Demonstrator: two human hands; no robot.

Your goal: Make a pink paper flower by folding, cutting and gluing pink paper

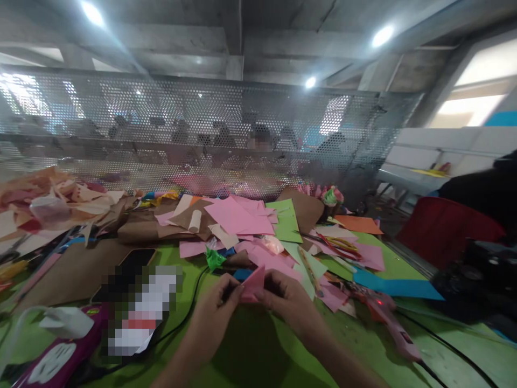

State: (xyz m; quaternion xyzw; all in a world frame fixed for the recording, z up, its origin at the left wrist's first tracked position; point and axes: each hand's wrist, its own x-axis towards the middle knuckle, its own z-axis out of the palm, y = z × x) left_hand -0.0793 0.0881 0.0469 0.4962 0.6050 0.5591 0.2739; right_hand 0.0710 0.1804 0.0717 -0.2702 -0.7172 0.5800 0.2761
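A small piece of folded pink paper (pixel 254 283) is held up over the green tabletop, with a pointed corner rising at its top. My left hand (pixel 218 304) pinches its left side between thumb and fingers. On the opposite side, my right hand (pixel 285 299) grips the paper's right edge the same way. Just behind the hands lie pink paper sheets (pixel 242 215), a scrunched green piece (pixel 215 260) and a blue scrap (pixel 242 275). A wooden-looking stick or brush (pixel 310 269) lies to the right of my right hand.
At right rests a pink glue gun (pixel 393 328) with a lit red light and a black cord. A purple power strip (pixel 60 355) with a white charger (pixel 67 322) and a dark phone (pixel 129 275) are at left. Behind the paper heaps stands a perforated metal screen (pixel 181 118).
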